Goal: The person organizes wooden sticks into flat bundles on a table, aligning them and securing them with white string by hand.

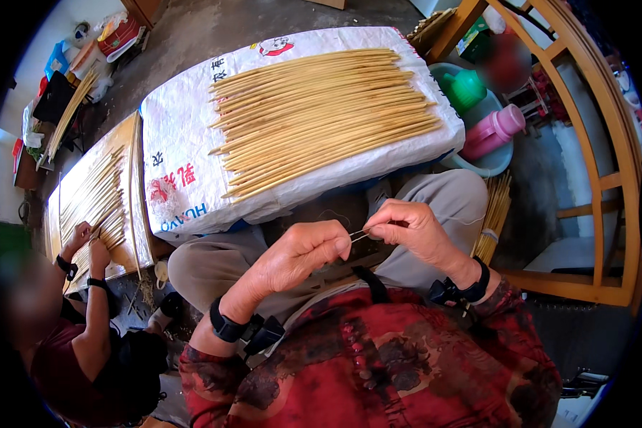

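Observation:
Above my lap, my left hand (307,251) is closed in a pinch on a thin, straight needle (359,234). Its other end reaches the fingertips of my right hand (411,227). That hand is pinched too, and a fine pale thread trails from it; the exact grip is hidden by the fingers. Beyond both hands, long pointed tan sticks (321,118) lie side by side in a broad row. They rest on a table covered with a white printed woven sack (185,143).
At left, another person's hands (93,242) work over more sticks (96,203) on a wooden board (139,235). A pale blue basin (503,160) holds a green container and a pink thermos (496,132). A stick bundle (493,214) and wooden frame (606,235) stand at right.

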Demonstrator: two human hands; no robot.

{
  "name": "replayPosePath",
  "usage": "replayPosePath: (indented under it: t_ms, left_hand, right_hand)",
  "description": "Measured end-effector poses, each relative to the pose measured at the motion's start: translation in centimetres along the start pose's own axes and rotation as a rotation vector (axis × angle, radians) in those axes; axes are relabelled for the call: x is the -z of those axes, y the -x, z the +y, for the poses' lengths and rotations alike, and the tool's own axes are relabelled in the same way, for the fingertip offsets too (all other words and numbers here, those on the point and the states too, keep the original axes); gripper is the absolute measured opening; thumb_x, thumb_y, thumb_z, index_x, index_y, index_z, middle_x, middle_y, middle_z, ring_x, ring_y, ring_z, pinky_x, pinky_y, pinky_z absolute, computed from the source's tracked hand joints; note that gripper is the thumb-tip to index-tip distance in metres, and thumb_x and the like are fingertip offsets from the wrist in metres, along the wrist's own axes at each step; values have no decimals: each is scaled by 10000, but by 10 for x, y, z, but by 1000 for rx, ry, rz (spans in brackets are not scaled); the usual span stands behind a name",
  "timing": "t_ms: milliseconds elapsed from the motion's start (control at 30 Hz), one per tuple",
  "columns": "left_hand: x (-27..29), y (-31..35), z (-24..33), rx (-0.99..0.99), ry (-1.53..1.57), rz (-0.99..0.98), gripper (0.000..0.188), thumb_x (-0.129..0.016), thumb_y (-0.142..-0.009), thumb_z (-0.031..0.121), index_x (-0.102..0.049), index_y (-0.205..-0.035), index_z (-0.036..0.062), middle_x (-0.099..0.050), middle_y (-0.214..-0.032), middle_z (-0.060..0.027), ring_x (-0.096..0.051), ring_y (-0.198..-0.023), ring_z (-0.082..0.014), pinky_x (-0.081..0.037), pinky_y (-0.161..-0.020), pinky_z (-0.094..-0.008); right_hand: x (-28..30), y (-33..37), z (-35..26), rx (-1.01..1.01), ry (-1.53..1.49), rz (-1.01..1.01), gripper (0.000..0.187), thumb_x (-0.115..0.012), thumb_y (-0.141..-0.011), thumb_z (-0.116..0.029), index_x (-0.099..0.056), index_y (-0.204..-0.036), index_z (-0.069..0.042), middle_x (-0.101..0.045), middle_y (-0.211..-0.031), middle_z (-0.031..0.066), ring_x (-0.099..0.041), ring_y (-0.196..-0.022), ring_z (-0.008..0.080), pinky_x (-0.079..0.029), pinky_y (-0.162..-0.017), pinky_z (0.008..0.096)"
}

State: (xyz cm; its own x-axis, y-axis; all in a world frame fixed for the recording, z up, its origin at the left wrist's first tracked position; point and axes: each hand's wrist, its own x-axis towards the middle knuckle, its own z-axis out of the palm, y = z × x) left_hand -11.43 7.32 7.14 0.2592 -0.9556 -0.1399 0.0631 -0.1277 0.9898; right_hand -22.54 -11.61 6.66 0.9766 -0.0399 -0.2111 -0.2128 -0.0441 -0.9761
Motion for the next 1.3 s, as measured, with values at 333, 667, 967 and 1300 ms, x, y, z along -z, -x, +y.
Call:
replayPosePath:
  t_ms: [333, 667, 967, 1300]
  left_hand:
    - [3, 9, -16, 30, 17, -14, 211, -405, -889, 167, -491, -762, 22, -428, -677, -17, -406, -610, -101, -360, -551, -228]
    - [-1, 5, 1, -147, -95, 109, 229, -418, -897, 189, -507, -774, 18, -468, -721, -14, -416, -652, -98, -361, -602, -225]
    - [-3, 15, 20, -115, -104, 129, 224, -410, -900, 172, -509, -783, 8, -491, -742, -21, -449, -746, -109, -374, -738, -238]
    - [-5, 16, 54, -148, -173, 173, 226, -421, -900, 190, -520, -788, 20, -477, -717, -1, -427, -713, -80, -355, -680, -210]
  right_hand:
    - [8, -7, -18, 280, 423, -5, 70, -624, -700, -38, -583, -757, -36, -551, -973, 81, -519, -841, 151, -411, -732, 258]
    - [-8, -22, -22, 373, 278, -111, 343, -581, -748, -33, -515, -1084, -16, -549, -1068, 79, -497, -1012, 158, -368, -888, 277]
    - [-17, -22, -10, 293, 49, -182, 284, -573, -775, -58, -520, -1050, -11, -580, -908, 47, -525, -851, 99, -415, -783, 241]
    - [-11, -28, -25, 455, 187, -91, 130, -586, -777, -65, -579, -902, -26, -579, -828, 24, -527, -818, 91, -412, -755, 231]
